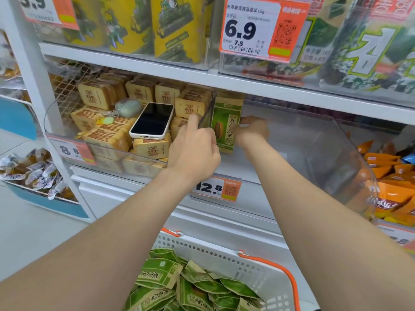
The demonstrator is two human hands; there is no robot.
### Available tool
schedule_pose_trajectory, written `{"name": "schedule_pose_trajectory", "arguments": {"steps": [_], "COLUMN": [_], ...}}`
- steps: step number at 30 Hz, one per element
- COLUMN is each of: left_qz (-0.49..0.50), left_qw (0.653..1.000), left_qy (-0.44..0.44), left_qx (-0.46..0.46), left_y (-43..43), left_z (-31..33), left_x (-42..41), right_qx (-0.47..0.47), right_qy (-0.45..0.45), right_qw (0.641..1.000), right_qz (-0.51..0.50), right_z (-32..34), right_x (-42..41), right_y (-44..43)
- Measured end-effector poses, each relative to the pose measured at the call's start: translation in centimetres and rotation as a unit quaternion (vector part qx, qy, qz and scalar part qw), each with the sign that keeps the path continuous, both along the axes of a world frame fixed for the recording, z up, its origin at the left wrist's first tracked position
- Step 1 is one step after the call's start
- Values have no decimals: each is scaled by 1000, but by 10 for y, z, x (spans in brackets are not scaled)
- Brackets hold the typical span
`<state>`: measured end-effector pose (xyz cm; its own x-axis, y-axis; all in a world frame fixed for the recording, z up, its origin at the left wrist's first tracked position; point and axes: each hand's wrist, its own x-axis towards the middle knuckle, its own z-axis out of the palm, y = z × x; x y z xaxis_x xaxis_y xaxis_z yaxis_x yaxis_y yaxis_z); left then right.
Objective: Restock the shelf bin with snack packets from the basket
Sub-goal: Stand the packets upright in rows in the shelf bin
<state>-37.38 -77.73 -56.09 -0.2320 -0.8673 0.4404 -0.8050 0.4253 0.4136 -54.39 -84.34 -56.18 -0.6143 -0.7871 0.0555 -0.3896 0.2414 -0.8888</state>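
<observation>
A green-and-tan snack packet (226, 124) stands upright against the left wall of a clear plastic shelf bin (314, 144). My left hand (194, 149) grips its left edge, with the forefinger pointing up along the bin wall. My right hand (252, 129) holds its right edge from inside the bin. Apart from this packet the bin looks bare. Below, a white basket with orange handles (265, 272) holds several of the same green packets (170, 281).
The bin to the left holds tan wrapped cakes (101, 95), with a phone (152, 121) and a keyring lying on them. Orange snack bags (390, 187) fill the bin on the right. A 12.8 price tag (216, 188) hangs on the shelf front. Seaweed packs sit on the shelf above.
</observation>
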Motion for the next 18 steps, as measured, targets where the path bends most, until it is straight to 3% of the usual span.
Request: {"name": "schedule_pose_trajectory", "arguments": {"steps": [5, 8, 13, 18], "left_qz": [0, 1, 23, 34], "left_qw": [1000, 1000, 1000, 998], "left_qy": [0, -1, -13, -53], "left_qx": [1, 3, 8, 17], "left_y": [1, 2, 3, 9], "left_z": [0, 0, 1, 4], "left_x": [-1, 0, 0, 0], "right_qx": [-19, 1, 50, 133], "right_qy": [-2, 49, 89, 156], "right_qw": [1000, 999, 990, 951], "right_qz": [-18, -9, 97, 231], "right_z": [0, 2, 2, -2], "right_x": [1, 2, 7, 5], "right_y": [2, 7, 20, 32]}}
